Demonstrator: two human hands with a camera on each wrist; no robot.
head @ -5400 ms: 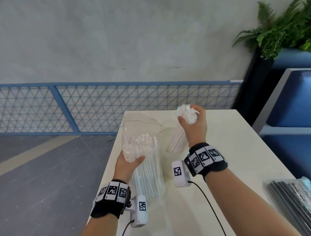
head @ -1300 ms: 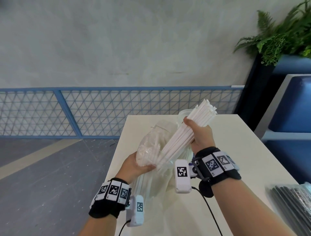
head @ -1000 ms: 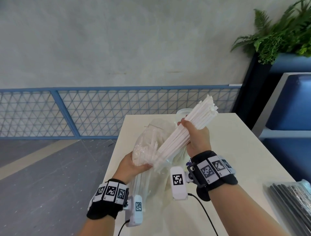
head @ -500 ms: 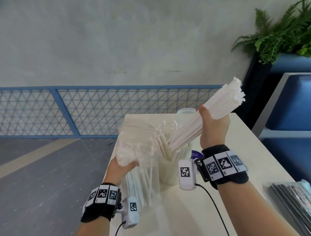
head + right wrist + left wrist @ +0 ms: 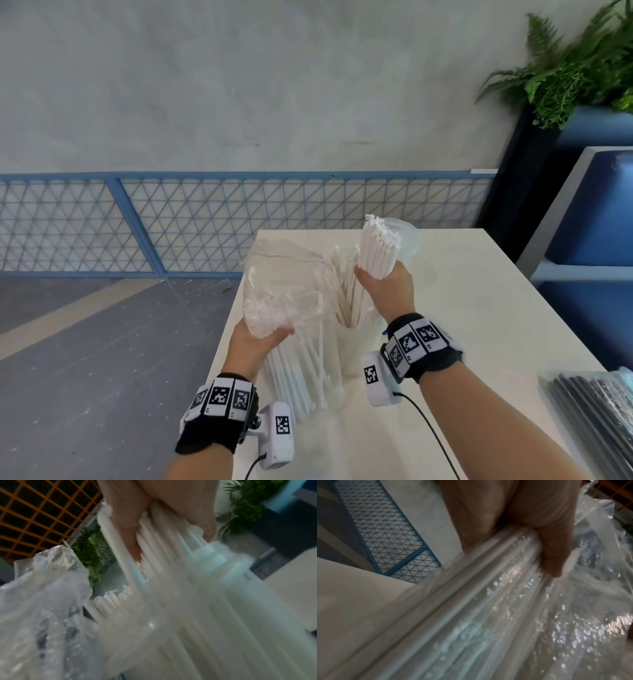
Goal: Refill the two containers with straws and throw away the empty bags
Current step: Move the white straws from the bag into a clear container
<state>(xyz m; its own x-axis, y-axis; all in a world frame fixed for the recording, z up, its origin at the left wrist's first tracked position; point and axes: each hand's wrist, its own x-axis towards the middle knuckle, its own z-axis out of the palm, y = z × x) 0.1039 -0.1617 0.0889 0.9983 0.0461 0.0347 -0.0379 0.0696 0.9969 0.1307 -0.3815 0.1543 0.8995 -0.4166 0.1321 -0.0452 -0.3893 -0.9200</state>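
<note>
My left hand [image 5: 260,337] grips a clear plastic bag [image 5: 287,274] with white straws still inside, held upright at the table's left edge. In the left wrist view my thumb [image 5: 553,555] presses the straws [image 5: 488,601] through the plastic. My right hand [image 5: 385,291] grips a thick bundle of white straws [image 5: 376,246], nearly upright, its lower ends inside a clear container [image 5: 356,353] beside the bag. In the right wrist view my fingers [image 5: 130,534] wrap that bundle [image 5: 171,574]. A second clear container [image 5: 409,233] stands behind the bundle.
A sealed bag of black straws [image 5: 596,414] lies at the table's [image 5: 479,308] near right corner. A blue mesh fence [image 5: 239,219] runs behind the table. A planter with ferns [image 5: 565,78] and a blue bench [image 5: 596,212] stand to the right.
My right hand pulled the straw bundle out of the bag, swung it up to the right, then turned it upright and lowered it into the near container. My left hand kept hold of the bag.
</note>
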